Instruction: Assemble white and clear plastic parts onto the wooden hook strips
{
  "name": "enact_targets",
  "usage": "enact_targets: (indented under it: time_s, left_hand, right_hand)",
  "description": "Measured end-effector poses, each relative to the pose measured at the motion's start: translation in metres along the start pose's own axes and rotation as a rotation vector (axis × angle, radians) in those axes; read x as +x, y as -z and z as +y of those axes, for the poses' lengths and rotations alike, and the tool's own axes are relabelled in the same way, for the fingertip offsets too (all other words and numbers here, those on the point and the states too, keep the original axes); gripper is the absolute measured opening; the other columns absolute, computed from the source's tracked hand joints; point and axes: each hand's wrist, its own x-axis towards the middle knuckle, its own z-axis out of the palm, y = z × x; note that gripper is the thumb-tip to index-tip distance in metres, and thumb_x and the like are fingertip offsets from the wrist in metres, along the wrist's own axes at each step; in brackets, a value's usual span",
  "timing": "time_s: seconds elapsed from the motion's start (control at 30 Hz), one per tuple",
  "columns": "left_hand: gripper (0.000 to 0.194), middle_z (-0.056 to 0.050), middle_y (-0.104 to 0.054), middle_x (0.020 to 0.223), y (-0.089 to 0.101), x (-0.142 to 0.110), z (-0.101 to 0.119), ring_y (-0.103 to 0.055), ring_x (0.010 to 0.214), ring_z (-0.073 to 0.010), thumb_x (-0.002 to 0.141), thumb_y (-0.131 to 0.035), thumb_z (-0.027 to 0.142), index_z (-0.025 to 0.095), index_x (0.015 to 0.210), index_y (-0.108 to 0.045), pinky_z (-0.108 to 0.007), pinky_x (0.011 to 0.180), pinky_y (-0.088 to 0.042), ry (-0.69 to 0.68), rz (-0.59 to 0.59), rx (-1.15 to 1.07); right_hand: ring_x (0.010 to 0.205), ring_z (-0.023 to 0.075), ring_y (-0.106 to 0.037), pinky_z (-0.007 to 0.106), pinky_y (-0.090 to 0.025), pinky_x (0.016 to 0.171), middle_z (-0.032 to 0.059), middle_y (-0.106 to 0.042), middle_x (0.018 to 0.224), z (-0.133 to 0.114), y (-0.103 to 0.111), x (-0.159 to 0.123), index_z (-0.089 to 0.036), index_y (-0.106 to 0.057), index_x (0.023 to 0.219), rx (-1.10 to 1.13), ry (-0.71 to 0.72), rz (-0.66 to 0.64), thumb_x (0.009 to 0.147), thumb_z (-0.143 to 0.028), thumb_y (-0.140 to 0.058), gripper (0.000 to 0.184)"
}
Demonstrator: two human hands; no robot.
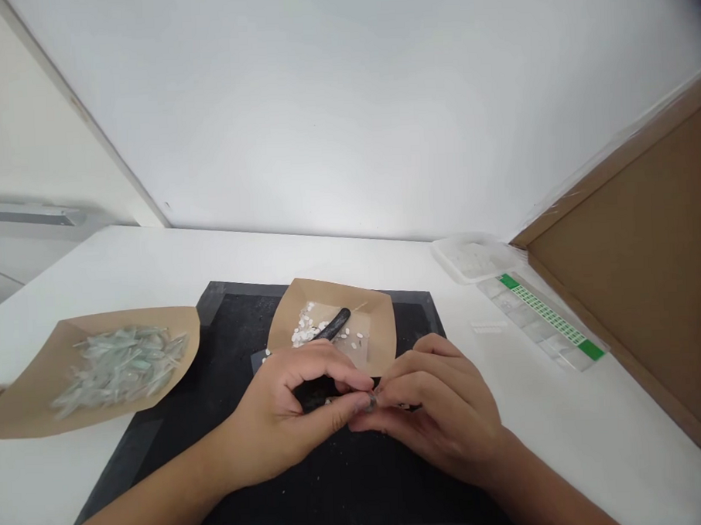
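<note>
From my station I see a white table (573, 438) running back to a plain pale wall (349, 115), with a brown panel (635, 265) rising well to the right of the grip. Directly beneath my hands lies a black mat (314, 492), dusted with specks.

The left hand (267, 421) has thumb and forefinger pinched together on a small greyish piece (371, 402). My right hand (450, 413) brings its bent fingertips up against it; whether they clamp it too, I cannot tell. The piece sits right where the hands meet, above the mat. Fingers cover most of it, so I can't read its long axis or which way it points.

Just beyond the grip stands a brown paper tray (382, 323) with white flakes (302, 334) and a curved black piece (337, 322), whose upper end points away and to the right. Well left of the grip, a wider paper tray (25, 397) holds translucent slivers (128, 365). Off to the right, beyond my knuckles, lies a clear compartment box (542, 314) with a green strip.
</note>
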Motion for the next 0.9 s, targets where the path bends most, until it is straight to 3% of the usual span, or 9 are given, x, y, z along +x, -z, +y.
enact_targets:
  time_s: [0.2, 0.37, 0.43, 0.57, 0.63, 0.7, 0.8, 0.9]
  left_hand:
    - [0.032, -0.002, -0.08, 0.085, -0.001, -0.003, -0.003, -0.076, 0.077, -0.0148, 0.089, -0.079, 0.016, 0.02, 0.119, -0.069, -0.027, 0.078, -0.064, 0.092, 0.057, -0.076]
    - [0.045, -0.001, -0.08, 0.083, -0.003, -0.003, -0.004, -0.075, 0.074, -0.0158, 0.089, -0.079, 0.014, 0.019, 0.127, -0.056, -0.03, 0.078, -0.062, 0.104, 0.092, -0.1]
    - [0.044, -0.002, -0.081, 0.079, -0.002, -0.003, -0.004, -0.075, 0.074, -0.0173, 0.089, -0.081, 0.018, 0.018, 0.125, -0.057, -0.031, 0.075, -0.061, 0.089, 0.109, -0.048]
    - [0.024, -0.003, -0.082, 0.079, 0.002, -0.002, -0.007, -0.07, 0.064, -0.0146, 0.09, -0.081, 0.026, 0.019, 0.109, -0.067, -0.025, 0.057, -0.054, 0.043, 0.105, 0.098]
    - [0.014, -0.002, -0.082, 0.082, 0.006, -0.001, -0.007, -0.071, 0.063, -0.0133, 0.091, -0.08, 0.025, 0.02, 0.101, -0.071, -0.022, 0.053, -0.053, -0.027, 0.117, 0.212]
    - [0.009, -0.002, -0.083, 0.09, 0.012, 0.0, -0.004, -0.075, 0.071, -0.0138, 0.094, -0.076, 0.017, 0.02, 0.102, -0.074, -0.022, 0.061, -0.059, -0.202, 0.149, 0.373]
    - [0.03, -0.003, -0.085, 0.1, 0.021, 0.0, 0.001, -0.079, 0.084, -0.0148, 0.093, -0.071, 0.004, 0.019, 0.118, -0.072, -0.025, 0.079, -0.064, -0.502, 0.197, 0.635]
    - [0.041, -0.002, -0.085, 0.101, 0.026, -0.002, 0.001, -0.079, 0.087, -0.0155, 0.089, -0.071, 0.0, 0.018, 0.127, -0.068, -0.026, 0.086, -0.065, -0.607, 0.285, 0.799]
  right_hand:
    - [0.063, 0.0113, -0.068, 0.031, -0.04, 0.064, -0.0055, -0.075, 0.074, -0.001, -0.005, 0.005, -0.021, -0.063, 0.097, -0.031, -0.031, 0.074, 0.089, -0.015, -0.082, 0.021]
    - [0.064, 0.011, -0.07, 0.032, -0.04, 0.065, -0.0057, -0.077, 0.076, 0.001, -0.005, 0.004, -0.022, -0.066, 0.095, -0.061, -0.022, 0.049, 0.091, -0.016, -0.08, 0.016]
    - [0.064, 0.0109, -0.071, 0.032, -0.039, 0.067, -0.0055, -0.077, 0.077, 0.003, -0.004, 0.003, -0.022, -0.066, 0.095, -0.076, -0.013, 0.045, 0.089, -0.015, -0.082, 0.018]
    - [0.066, 0.0115, -0.071, 0.033, -0.04, 0.07, -0.0034, -0.077, 0.082, 0.007, 0.003, 0.0, -0.021, -0.069, 0.101, -0.122, 0.027, 0.012, 0.085, -0.018, -0.087, 0.025]
    - [0.067, 0.0122, -0.071, 0.033, -0.04, 0.071, -0.0023, -0.077, 0.084, 0.008, 0.005, -0.001, -0.02, -0.069, 0.103, -0.129, 0.044, -0.003, 0.084, -0.022, -0.089, 0.028]
    - [0.066, 0.0124, -0.07, 0.033, -0.038, 0.07, -0.0024, -0.077, 0.084, 0.009, 0.006, -0.001, -0.02, -0.069, 0.101, -0.129, 0.048, -0.023, 0.082, -0.026, -0.091, 0.029]
    - [0.06, 0.0111, -0.065, 0.034, -0.034, 0.07, -0.0057, -0.072, 0.073, 0.011, 0.002, -0.001, -0.021, -0.068, 0.093, -0.097, 0.008, -0.021, 0.082, -0.033, -0.091, 0.029]
    - [0.057, 0.01, -0.06, 0.033, -0.032, 0.07, -0.008, -0.066, 0.065, 0.014, -0.002, -0.001, -0.021, -0.066, 0.088, -0.025, -0.006, -0.05, 0.083, -0.042, -0.089, 0.032]
